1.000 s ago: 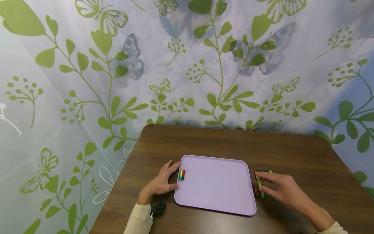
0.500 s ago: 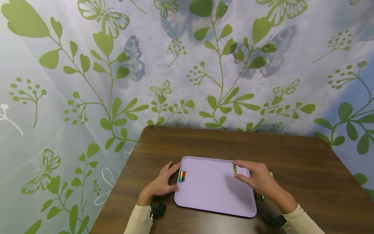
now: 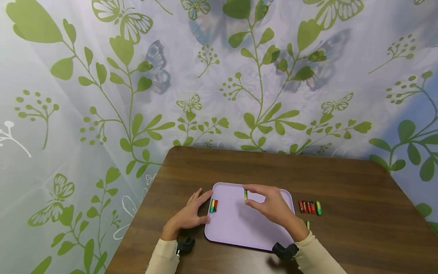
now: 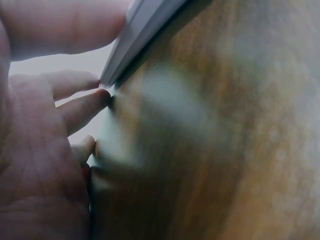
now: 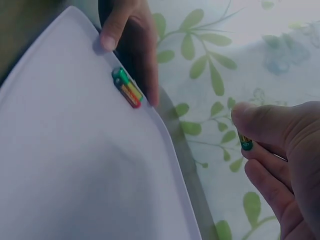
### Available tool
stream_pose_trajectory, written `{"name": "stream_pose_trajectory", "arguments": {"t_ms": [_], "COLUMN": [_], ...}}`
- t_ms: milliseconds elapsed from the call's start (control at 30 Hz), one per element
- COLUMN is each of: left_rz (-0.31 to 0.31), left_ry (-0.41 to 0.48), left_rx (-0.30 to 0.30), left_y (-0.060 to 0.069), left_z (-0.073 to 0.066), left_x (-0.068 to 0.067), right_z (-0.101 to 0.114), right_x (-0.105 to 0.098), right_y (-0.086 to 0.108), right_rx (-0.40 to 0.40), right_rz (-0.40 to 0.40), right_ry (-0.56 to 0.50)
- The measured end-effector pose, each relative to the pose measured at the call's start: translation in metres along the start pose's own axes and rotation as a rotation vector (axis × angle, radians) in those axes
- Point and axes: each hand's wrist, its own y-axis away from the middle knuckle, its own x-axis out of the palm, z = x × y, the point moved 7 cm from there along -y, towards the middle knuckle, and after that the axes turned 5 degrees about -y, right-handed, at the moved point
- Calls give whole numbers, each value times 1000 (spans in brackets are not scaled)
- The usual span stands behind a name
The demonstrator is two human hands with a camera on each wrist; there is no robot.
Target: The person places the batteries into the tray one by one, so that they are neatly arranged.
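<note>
Over the purple tray [image 3: 236, 230], my right hand [image 3: 272, 205] pinches a green-and-yellow battery [image 3: 245, 195] between thumb and fingers. In the right wrist view only the green end of that battery [image 5: 246, 143] shows beneath the thumb. My left hand [image 3: 186, 217] rests against the tray's left edge, thumb and fingers spread; the left wrist view shows its fingertips at the rim [image 4: 135, 42]. Just inside that edge, a green-and-yellow battery [image 3: 212, 205] and a red-and-black battery [image 3: 215, 206] lie side by side on the tray.
Right of the tray, several red batteries [image 3: 307, 207] lie in a row on the brown table [image 3: 342, 182], beside a green battery [image 3: 319, 208]. Another green battery [image 3: 308, 224] is partly hidden by the right forearm. A leaf-patterned curtain [image 3: 205, 76] hangs behind the table.
My right hand has picked up a green-and-yellow battery from the table right of the tray and carried it left over the tray. The left hand has stayed at the edge.
</note>
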Motion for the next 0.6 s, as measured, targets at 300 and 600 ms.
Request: {"name": "stream_pose_trajectory", "arguments": {"t_ms": [300,600], "left_rz": [15,18], "left_ry": [-12,-20], "left_rx": [-78,-65], "left_y": [3,3], "left_z": [-26,-32], "left_x": [-10,-11], "right_z": [-1,-2], "right_x": [44,91], "right_y": [-10,-11], "right_rx": [74,77], "right_rz": [31,84], "right_ry": [-92,-125]}}
